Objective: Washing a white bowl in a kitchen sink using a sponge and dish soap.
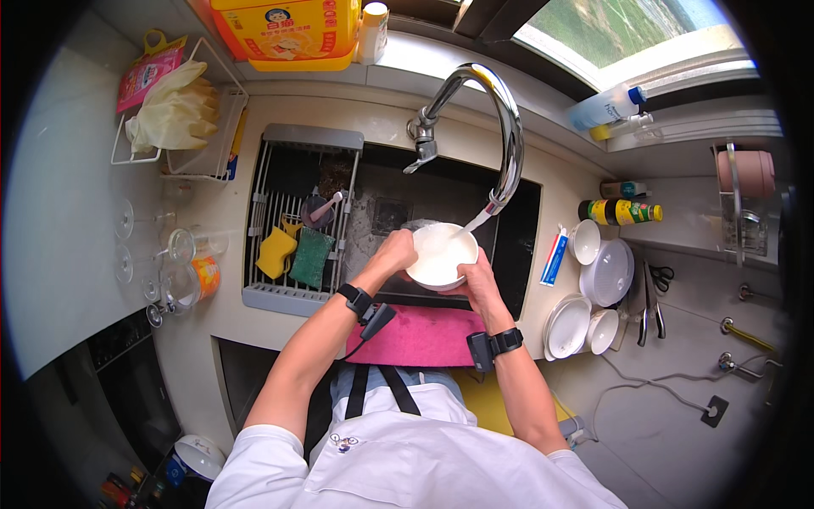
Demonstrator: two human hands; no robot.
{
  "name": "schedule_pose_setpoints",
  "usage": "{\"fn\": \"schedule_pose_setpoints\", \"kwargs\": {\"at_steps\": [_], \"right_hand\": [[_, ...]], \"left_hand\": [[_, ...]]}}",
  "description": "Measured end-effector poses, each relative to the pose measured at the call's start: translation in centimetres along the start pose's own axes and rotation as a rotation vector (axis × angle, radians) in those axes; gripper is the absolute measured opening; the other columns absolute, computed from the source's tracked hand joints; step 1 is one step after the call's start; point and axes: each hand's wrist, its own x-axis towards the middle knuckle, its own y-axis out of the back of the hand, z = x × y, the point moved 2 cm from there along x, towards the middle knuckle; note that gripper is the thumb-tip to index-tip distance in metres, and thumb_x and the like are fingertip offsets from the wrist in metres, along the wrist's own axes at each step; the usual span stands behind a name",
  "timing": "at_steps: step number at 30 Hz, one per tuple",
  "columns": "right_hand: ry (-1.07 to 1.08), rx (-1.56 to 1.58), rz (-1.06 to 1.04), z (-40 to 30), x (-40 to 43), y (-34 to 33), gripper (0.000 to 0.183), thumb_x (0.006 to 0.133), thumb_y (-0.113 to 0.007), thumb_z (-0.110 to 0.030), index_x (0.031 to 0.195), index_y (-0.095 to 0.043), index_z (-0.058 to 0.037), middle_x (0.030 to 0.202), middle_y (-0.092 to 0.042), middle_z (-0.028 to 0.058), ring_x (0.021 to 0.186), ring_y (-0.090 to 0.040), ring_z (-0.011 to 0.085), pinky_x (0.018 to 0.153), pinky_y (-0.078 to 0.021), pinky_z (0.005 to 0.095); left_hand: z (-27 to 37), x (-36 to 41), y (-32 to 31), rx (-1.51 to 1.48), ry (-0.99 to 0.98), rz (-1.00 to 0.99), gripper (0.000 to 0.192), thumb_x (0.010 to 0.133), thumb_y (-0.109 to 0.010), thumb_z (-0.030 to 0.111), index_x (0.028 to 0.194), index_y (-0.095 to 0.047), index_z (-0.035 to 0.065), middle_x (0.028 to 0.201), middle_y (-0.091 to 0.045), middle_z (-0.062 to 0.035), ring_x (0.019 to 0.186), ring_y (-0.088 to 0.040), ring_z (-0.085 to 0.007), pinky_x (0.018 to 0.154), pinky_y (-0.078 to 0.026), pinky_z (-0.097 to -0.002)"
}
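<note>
A white bowl [439, 257] is held over the sink basin [407, 168], with whitish liquid or foam inside. Water runs into it from the curved chrome faucet [514, 127]. My left hand [399, 251] grips the bowl's left rim, and some of its fingertips are hidden. On the right side my right hand [478, 283] clasps the bowl, thumb near the rim and fingers beneath. Part of a clear, crumpled-looking item [423, 224] shows behind the bowl. Both wrists carry black strapped devices.
A rack [302, 132] across the sink's left side holds a yellow sponge [275, 253], a green scouring pad [311, 257] and a brush [325, 209]. A pink cloth [413, 337] hangs over the front edge. White dishes [568, 326] and a toothpaste tube [554, 256] lie right; glassware [182, 245] stands left.
</note>
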Motion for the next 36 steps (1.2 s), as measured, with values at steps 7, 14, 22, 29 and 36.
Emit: {"fn": "schedule_pose_setpoints", "kwargs": {"at_steps": [7, 14, 22, 29, 36], "right_hand": [[-0.130, 0.038, -0.084, -0.4, 0.4, 0.3, 0.071, 0.076, -0.055, -0.009, 0.145, -0.041, -0.0018, 0.118, -0.060, 0.0202, 0.094, -0.071, 0.0371, 0.058, -0.0667, 0.0449], [-0.041, -0.069, -0.104, -0.5, 0.9, 1.3, 0.076, 0.075, -0.058, -0.010, 0.148, -0.035, -0.0050, 0.127, -0.055, 0.0199, 0.101, -0.068, 0.0360, 0.059, -0.0669, 0.0446], [-0.036, 0.010, 0.040, 0.9, 0.0, 0.5, 0.071, 0.079, -0.055, -0.009, 0.147, -0.037, -0.0022, 0.126, -0.056, 0.0206, 0.100, -0.069, 0.0372, 0.063, -0.0653, 0.0430], [-0.203, 0.123, -0.209, 1.7, 1.7, 2.0, 0.074, 0.079, -0.056, -0.006, 0.149, -0.032, -0.0039, 0.132, -0.051, 0.0214, 0.111, -0.065, 0.0373, 0.066, -0.0663, 0.0446], [-0.052, -0.039, 0.003, 0.4, 0.3, 0.3, 0.073, 0.078, -0.052, -0.002, 0.149, -0.035, -0.0020, 0.132, -0.054, 0.0221, 0.107, -0.068, 0.0391, 0.065, -0.0678, 0.0452]], "left_hand": [[-0.7, 1.3, -0.8, 0.181, -0.375, 0.231, 0.025, 0.080, -0.059, -0.005, 0.100, -0.069, -0.0155, 0.095, -0.070, -0.0360, 0.092, -0.074, -0.0439, 0.073, -0.060, -0.0493], [-2.0, 1.5, -1.1, 0.067, -0.220, 0.074, 0.030, 0.079, -0.067, 0.005, 0.102, -0.068, -0.0139, 0.090, -0.071, -0.0338, 0.087, -0.074, -0.0414, 0.074, -0.060, -0.0455], [0.5, 0.3, 0.1, -0.052, 0.034, -0.017, 0.027, 0.074, -0.068, -0.001, 0.096, -0.070, -0.0158, 0.085, -0.070, -0.0347, 0.081, -0.074, -0.0434, 0.073, -0.061, -0.0470], [-1.4, 1.4, -1.4, 0.142, -0.287, 0.234, 0.024, 0.074, -0.067, 0.000, 0.094, -0.071, -0.0137, 0.087, -0.071, -0.0331, 0.083, -0.075, -0.0409, 0.075, -0.061, -0.0459], [-1.5, 1.4, -1.2, 0.167, -0.144, 0.058, 0.024, 0.078, -0.064, 0.000, 0.095, -0.072, -0.0151, 0.089, -0.070, -0.0351, 0.083, -0.074, -0.0440, 0.075, -0.061, -0.0483]]}}
